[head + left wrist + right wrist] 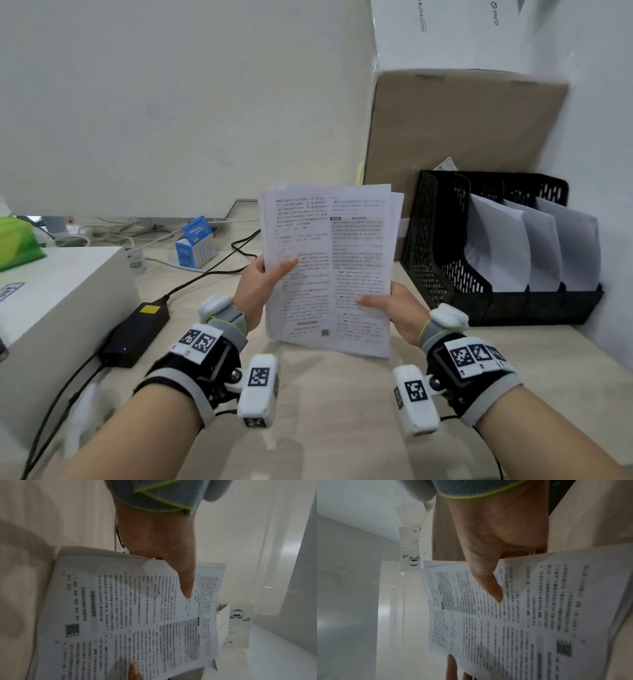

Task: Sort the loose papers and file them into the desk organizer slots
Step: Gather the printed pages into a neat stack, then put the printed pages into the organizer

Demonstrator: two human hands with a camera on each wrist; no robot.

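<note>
Both hands (255,286) (404,308) pinching thin printed paper sheets (329,267) beside black mesh organizer (431,246)

Head view looks down over the desk; both wrist views, blurred, closely share the papers (329,267).

A stack of printed white paper sheets (329,267) stands upright at frame centre above the pale wooden counter (329,394), with the left hand (260,287) on its left edge and the right hand (400,308) at its lower right. To its right sits the black mesh desk organizer (438,246), with white sheets in its slots, before a leaning brown board (455,130). At left lie a black power brick (137,329) and, behind it, a small blue and white carton (195,246).
</note>
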